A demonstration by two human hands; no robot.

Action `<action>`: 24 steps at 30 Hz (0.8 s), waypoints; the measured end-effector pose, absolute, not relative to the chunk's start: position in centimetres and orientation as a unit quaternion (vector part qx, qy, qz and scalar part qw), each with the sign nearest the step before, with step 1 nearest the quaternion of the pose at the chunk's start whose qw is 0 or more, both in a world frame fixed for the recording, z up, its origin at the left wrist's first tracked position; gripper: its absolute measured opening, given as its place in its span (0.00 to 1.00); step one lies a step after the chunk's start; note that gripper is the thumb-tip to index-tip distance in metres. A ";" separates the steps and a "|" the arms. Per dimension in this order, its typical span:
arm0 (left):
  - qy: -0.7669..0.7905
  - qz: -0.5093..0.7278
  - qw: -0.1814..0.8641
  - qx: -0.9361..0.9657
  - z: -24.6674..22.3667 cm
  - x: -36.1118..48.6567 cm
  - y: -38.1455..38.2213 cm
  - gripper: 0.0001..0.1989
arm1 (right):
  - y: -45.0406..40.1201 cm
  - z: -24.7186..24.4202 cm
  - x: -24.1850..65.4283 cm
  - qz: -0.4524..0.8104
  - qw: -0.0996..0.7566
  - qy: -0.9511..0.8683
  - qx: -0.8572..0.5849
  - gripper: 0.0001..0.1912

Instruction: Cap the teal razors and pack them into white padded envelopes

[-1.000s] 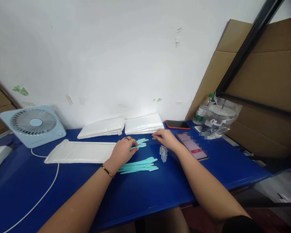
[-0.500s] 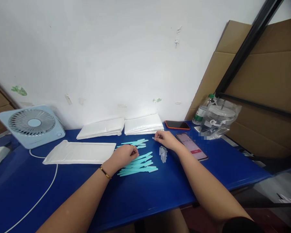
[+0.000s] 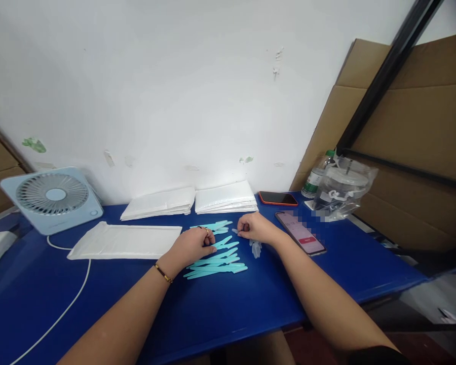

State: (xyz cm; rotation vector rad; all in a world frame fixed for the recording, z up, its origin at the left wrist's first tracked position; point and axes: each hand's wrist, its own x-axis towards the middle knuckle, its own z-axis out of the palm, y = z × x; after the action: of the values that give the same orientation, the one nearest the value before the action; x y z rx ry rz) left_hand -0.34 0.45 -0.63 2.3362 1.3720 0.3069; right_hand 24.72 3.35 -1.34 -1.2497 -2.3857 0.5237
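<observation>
While teal sticks [image 3: 216, 271] lie on the blue table [image 3: 213, 314], clear caps [image 3: 256, 250] sit right of them; left hand [image 3: 193, 245] over the sticks, fingers curled, can't tell if holding; right hand [image 3: 257, 227], also right, pinches single cap [image 3: 234, 231]; white packs [image 3: 226, 197] behind sticks.

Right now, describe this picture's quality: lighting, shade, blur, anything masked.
Head view: the wall looks brightest low down, around the white packets; head view: the space beneath the blue table falls into shade; head view: mosaic squares mask part of the lit phone; head view: the translucent pieces near the right hand have soft edges, too indistinct to count.
</observation>
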 end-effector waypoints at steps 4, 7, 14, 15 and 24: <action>0.488 0.119 0.230 0.834 -0.8 -0.4 0.5 0.09 | 3.4 -1.5 25.0 0.218 0.221 -0.834 -0.457 0.08; 0.494 0.131 0.225 0.830 -0.9 -0.5 0.7 0.11 | 3.4 -1.7 25.2 0.229 0.222 -0.834 -0.450 0.08; 0.508 0.139 0.206 0.825 -1.1 -0.6 0.9 0.10 | 3.5 -1.6 25.1 0.204 0.226 -0.853 -0.424 0.10; 0.509 0.139 0.203 0.825 -1.2 -0.5 0.9 0.10 | 3.5 -1.5 25.1 0.192 0.227 -0.855 -0.424 0.10; 0.513 0.127 0.136 0.838 -1.1 -0.5 1.0 0.10 | 3.3 -1.3 25.1 0.167 0.190 -0.880 -0.402 0.07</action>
State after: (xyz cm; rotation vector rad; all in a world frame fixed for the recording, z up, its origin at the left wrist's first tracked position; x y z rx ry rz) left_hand -0.51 0.96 -1.13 2.4263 1.4845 0.3671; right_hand 25.12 3.33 -1.32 -1.1310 -2.4735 0.4692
